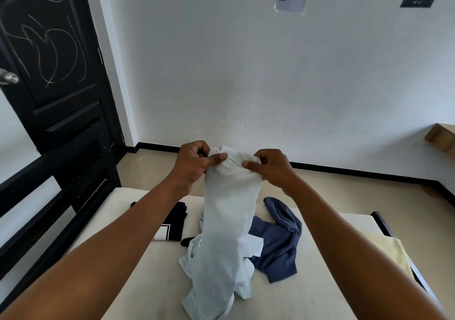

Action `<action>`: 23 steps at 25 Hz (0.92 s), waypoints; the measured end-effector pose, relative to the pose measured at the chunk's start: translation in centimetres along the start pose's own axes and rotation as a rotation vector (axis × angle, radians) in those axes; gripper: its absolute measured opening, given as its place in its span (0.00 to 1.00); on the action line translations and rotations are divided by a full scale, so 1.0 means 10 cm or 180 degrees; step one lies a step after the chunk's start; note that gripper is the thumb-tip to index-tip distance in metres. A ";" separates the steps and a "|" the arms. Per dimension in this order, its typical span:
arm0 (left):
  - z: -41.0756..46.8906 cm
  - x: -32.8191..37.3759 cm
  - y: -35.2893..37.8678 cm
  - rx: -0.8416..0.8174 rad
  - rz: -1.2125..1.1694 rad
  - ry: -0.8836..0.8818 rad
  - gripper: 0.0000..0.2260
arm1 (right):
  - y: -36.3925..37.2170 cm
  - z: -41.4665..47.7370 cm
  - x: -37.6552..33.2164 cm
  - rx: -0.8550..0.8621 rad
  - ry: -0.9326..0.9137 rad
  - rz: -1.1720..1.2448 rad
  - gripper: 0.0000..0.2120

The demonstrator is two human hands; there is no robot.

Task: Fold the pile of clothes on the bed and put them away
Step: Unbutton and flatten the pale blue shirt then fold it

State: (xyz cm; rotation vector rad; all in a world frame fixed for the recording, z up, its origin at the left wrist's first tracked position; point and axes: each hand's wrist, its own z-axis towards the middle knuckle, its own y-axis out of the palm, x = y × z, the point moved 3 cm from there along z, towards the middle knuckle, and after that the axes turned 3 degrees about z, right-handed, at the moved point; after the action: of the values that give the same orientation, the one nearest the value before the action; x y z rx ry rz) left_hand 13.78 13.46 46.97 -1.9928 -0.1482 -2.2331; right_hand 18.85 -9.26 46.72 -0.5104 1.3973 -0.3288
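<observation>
I hold a pale mint-white garment (229, 221) up in front of me over the bed (307, 295). My left hand (194, 164) and my right hand (268, 167) both pinch its top edge, close together. The cloth hangs down in a long bunch and its lower end rests crumpled on the mattress. A blue garment (280, 241) lies crumpled on the bed just right of it. A dark navy garment with a white print (172, 223) lies folded on the left of the bed.
A black bed frame rail (56, 204) runs along the left side, with a black door (51, 61) behind it. A pale yellow cloth (389, 253) lies at the bed's right edge. A wooden shelf (440, 137) sticks out from the right wall.
</observation>
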 end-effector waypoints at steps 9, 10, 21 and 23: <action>0.17 0.13 0.13 -0.0915 0.1953 -0.0143 0.17 | 0.18 -0.03 -0.29 -0.0197 -0.0202 0.0541 0.09; 0.19 0.16 0.14 -0.0862 0.2234 0.0000 0.18 | 0.20 -0.04 -0.31 -0.0144 -0.0297 0.0410 0.12; 0.19 -0.03 0.20 -0.0152 0.2645 0.0352 0.24 | -0.02 -0.12 -0.55 0.0246 -0.0920 -0.0416 0.05; 0.20 0.00 0.25 -0.0080 0.2459 0.0414 0.25 | 0.30 -0.14 -0.57 -0.0238 -0.0780 -0.0928 0.09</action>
State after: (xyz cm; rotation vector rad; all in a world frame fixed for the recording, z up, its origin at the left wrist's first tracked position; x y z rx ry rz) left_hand 16.15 11.37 47.15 -1.5222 0.5664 -1.8262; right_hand 16.33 -4.07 49.82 -0.7923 1.1009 -0.4344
